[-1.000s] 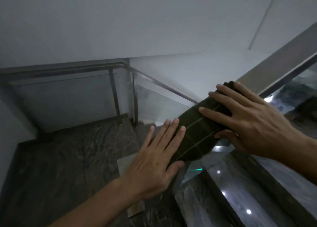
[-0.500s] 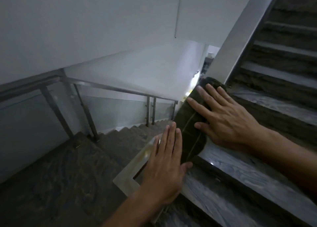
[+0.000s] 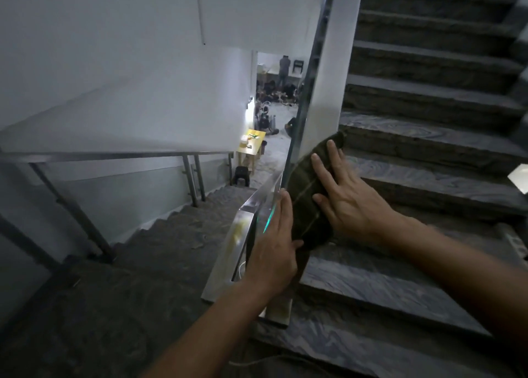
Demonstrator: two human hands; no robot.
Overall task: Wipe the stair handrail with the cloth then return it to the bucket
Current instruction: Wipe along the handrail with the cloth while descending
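A dark green checked cloth point(image 3: 304, 203) is draped over the steel stair handrail point(image 3: 328, 63), which rises steeply toward the top of the view. My right hand point(image 3: 347, 197) lies flat on the cloth, fingers spread, pressing it against the rail from the right side. My left hand point(image 3: 275, 252) presses the cloth's lower left edge with straight fingers, thumb under the fabric. Below the cloth the rail bends into a shiny lower section point(image 3: 237, 234). No bucket is in view.
Dark marble steps point(image 3: 428, 137) climb on the right. A lower flight with a second steel rail point(image 3: 114, 156) and glass panels descends on the left. Beyond, a lit room holds a yellow table point(image 3: 251, 143), a dark stool point(image 3: 241, 174) and a distant person point(image 3: 284, 69).
The view has swung right and up, showing the upper steps and the room below. Both hands remain pressed on the cloth, and the right hand has slid slightly up the rail.
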